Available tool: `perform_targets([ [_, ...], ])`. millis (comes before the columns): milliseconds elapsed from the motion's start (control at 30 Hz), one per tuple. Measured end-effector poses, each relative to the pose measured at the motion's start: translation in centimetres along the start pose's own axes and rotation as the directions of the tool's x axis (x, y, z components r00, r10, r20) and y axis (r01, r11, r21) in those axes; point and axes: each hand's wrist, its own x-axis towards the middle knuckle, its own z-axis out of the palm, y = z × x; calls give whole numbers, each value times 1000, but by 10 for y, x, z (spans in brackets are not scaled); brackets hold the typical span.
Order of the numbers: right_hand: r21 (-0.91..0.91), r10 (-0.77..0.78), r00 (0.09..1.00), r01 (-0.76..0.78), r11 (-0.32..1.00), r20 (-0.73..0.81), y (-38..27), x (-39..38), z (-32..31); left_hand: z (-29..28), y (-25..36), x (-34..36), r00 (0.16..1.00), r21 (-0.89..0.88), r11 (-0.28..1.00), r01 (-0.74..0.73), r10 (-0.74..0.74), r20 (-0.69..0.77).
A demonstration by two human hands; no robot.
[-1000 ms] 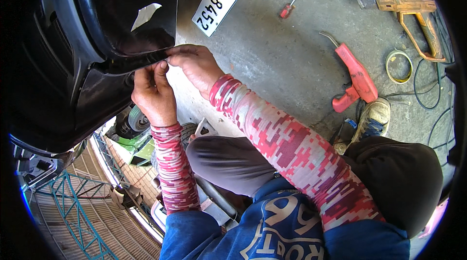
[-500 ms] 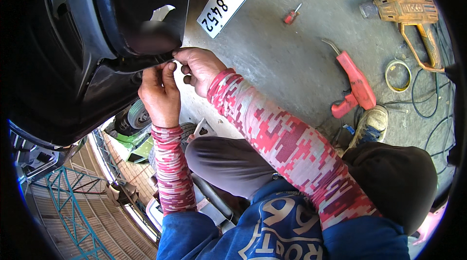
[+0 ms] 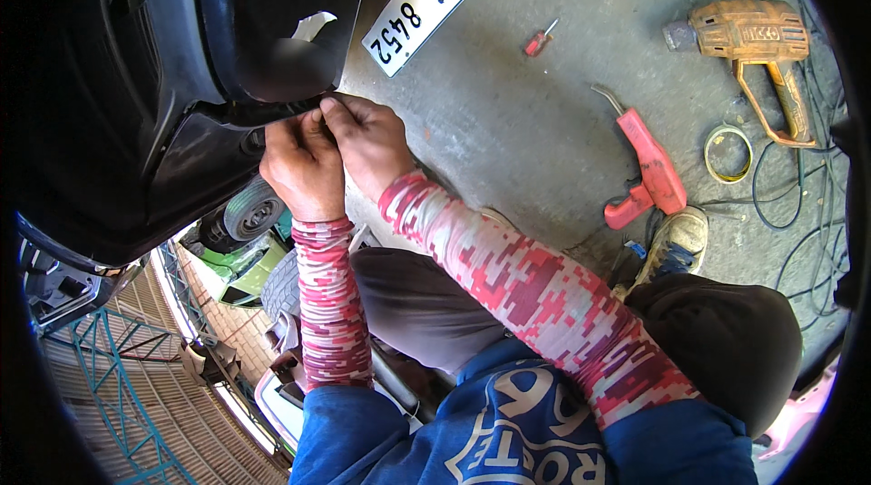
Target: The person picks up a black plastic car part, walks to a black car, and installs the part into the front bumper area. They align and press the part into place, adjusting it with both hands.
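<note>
A glossy black vehicle panel, likely a bumper, fills the upper left, with a scrap of pale tape on it. Its narrow lower lip is pinched between the fingers of my left hand and my right hand, which sit side by side; their fingertips are partly hidden. A white number plate lies on the concrete floor just beside the panel.
On the floor lie a red screwdriver, small fasteners, an orange heat gun, a red tool with a bent nozzle, a tape roll and cables. My shoe is beside them. Vehicles and roof trusses show lower left.
My right hand has shifted slightly down and closer to my left hand, its fingers more curled at the lip. The view has moved a little.
</note>
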Motion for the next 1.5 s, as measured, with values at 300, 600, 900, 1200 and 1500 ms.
perform_targets([
  [300, -503, -552, 834, 481, 718, 10, -19, 0, -21, -13, -8, 8, 991, 63, 998, -18, 9, 135],
  [600, -462, -659, 751, 601, 652, 46, -52, 13, 13, -32, -3, 23, 945, -36, 991, -131, 136, 297],
  [900, -319, -578, 815, 556, 767, 31, -56, 20, 11, -82, 48, 35, 970, -335, 916, 220, -169, 176],
  [1200, -349, -633, 765, 629, 695, 117, -53, 13, 8, -97, 40, 35, 956, -205, 950, 235, -189, 223],
  [1500, -337, -629, 771, 622, 707, 103, -52, 1, 7, -97, 43, 30, 939, -298, 916, 268, -180, 293],
])
